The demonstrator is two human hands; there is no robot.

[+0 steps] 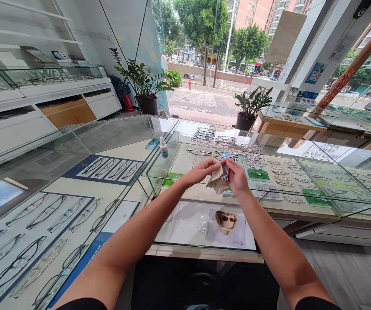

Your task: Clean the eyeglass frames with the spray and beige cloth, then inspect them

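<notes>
Over the glass counter, both hands are brought close together. My left hand (201,171) is closed on a beige cleaning cloth (217,183), which hangs crumpled below the fingers. My right hand (238,177) pinches a pair of glasses (226,171); one shiny, bluish lens shows beside the cloth, while most of the frame is hidden by the fingers and cloth. A small white spray bottle (163,147) with a blue-and-red label stands upright on the glass, left of the hands. Several glasses (226,142) lie in rows beyond them.
Glass display cases with several glasses (30,211) extend to the left and right. A poster (227,228) lies beneath the near glass. Green cases (258,174) sit right of my hands. Potted plants (147,105) stand by the window.
</notes>
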